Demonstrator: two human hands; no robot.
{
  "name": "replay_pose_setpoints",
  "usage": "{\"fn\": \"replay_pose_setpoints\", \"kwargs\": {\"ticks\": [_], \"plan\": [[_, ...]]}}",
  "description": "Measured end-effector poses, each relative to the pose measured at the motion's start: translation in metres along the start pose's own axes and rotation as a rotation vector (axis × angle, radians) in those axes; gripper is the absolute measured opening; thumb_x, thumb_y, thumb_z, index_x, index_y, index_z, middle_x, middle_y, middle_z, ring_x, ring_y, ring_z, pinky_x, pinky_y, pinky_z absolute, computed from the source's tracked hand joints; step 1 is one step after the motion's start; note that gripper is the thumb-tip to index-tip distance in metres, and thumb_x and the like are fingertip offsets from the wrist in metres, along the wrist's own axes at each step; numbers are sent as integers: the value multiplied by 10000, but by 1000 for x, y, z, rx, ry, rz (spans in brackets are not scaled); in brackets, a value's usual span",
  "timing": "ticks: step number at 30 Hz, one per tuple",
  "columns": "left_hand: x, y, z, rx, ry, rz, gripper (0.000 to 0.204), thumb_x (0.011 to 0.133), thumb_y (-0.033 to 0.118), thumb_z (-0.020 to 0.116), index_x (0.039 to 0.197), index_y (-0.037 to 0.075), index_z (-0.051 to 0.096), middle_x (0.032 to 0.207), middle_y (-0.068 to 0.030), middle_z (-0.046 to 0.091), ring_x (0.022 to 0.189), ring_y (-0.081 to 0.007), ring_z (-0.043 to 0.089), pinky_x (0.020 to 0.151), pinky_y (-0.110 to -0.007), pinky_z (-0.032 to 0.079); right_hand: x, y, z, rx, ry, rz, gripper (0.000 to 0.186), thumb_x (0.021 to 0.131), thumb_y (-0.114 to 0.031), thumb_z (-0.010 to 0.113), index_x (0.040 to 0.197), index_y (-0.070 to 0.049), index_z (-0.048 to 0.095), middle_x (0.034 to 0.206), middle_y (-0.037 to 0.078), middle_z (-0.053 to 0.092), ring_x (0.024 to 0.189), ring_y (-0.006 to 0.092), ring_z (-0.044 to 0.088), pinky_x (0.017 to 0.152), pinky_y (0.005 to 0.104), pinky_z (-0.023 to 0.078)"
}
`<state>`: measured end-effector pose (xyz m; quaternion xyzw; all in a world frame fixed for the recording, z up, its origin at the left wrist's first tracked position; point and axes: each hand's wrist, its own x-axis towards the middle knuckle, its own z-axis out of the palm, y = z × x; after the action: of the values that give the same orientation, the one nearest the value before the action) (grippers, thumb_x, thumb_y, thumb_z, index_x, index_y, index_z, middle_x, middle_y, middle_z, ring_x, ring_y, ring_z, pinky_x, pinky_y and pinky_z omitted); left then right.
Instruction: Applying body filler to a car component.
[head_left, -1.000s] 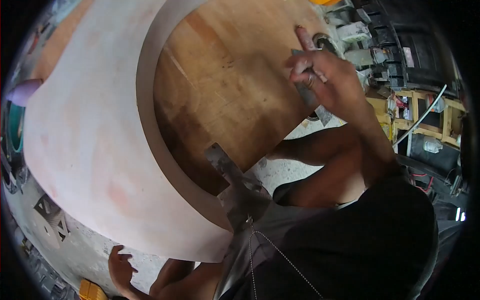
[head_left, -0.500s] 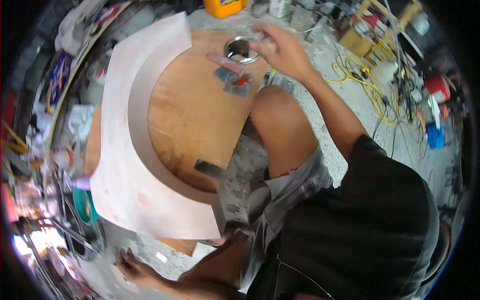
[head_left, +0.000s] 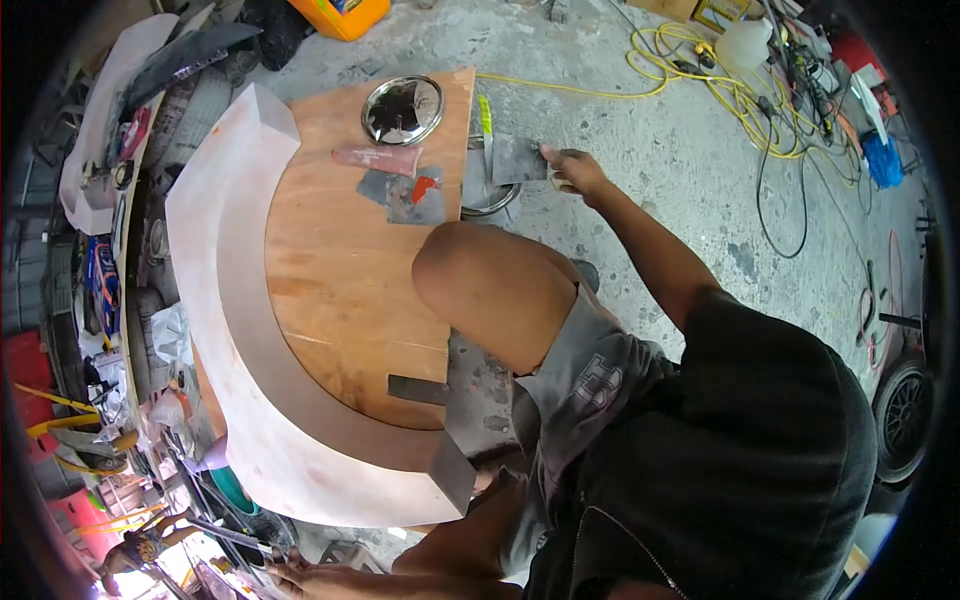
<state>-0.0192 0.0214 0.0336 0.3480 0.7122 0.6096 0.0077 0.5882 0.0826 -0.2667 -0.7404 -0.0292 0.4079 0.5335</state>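
Since the preceding frame, the right hand (head_left: pixel 575 172) has passed from beside the shiny metal disc (head_left: pixel 402 110) to a position beyond the right edge of the wooden board (head_left: pixel 345 260). The board, the largest element, lies beneath a curved pale panel (head_left: pixel 225 345) whose arched opening faces right, toward the person's bent knee (head_left: pixel 490 280). The left hand (head_left: pixel 290 570), at the lower edge of the view near the panel, is shadowed; whether its fingers are spread or grip anything cannot be told. The disc rests near the board's upper edge; beside the board, a round tin (head_left: pixel 495 207) is partly hidden. Above the tin, the right thumb and fingers are pinched together on one edge of a flat grey plate (head_left: pixel 520 159). Overlapping grey sheets (head_left: pixel 408 208) lie below the disc, with a pinkish tube (head_left: pixel 378 159) between. A dark strip (head_left: pixel 418 389) lies at the board's lower right edge. Smallest is an orange-red dab (head_left: pixel 425 187) on the sheets.
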Motion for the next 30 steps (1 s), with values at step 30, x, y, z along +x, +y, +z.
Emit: {"fn": "replay_pose_setpoints", "kwargs": {"ticks": [30], "plan": [[-8, -18, 22, -154, -836, 52, 285, 1006, 154, 566, 1207, -45, 598, 791, -141, 664, 568, -129, 582, 491, -248, 507, -215, -154, 6, -138, 95, -1702, 145, 824, 28, 684, 955, -7, 633, 1024, 129, 698, 988, 274, 667, 881, 354, 512]]}}
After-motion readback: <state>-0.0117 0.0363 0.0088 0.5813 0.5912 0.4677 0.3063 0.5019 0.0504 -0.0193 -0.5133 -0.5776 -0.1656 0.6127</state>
